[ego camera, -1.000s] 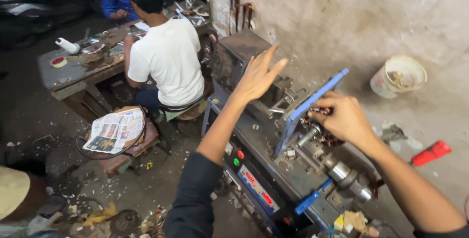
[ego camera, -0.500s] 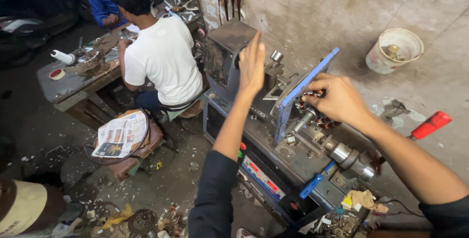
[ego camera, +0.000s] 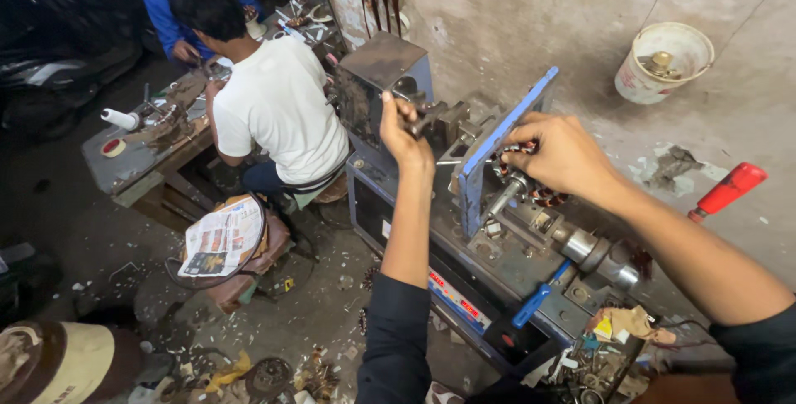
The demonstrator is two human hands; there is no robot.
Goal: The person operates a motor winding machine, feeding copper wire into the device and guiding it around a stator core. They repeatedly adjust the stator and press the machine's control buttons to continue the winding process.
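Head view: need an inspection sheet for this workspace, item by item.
Surface: grey machine bed, grimy, with a blue-handled lever at its front.
Job's things: blue upright plate; shaft through it carrying a copper coil; crank handle.
Clutter: paper scraps and small parts at the machine's right end; metal debris on the floor.
Hands: left hand closed on the crank handle; right hand fingers on the coil at the plate.
Cables: thin wires near the right end, routing unclear.
Surroundings: white bucket, red-handled tool, a seated person in a white shirt at a bench.
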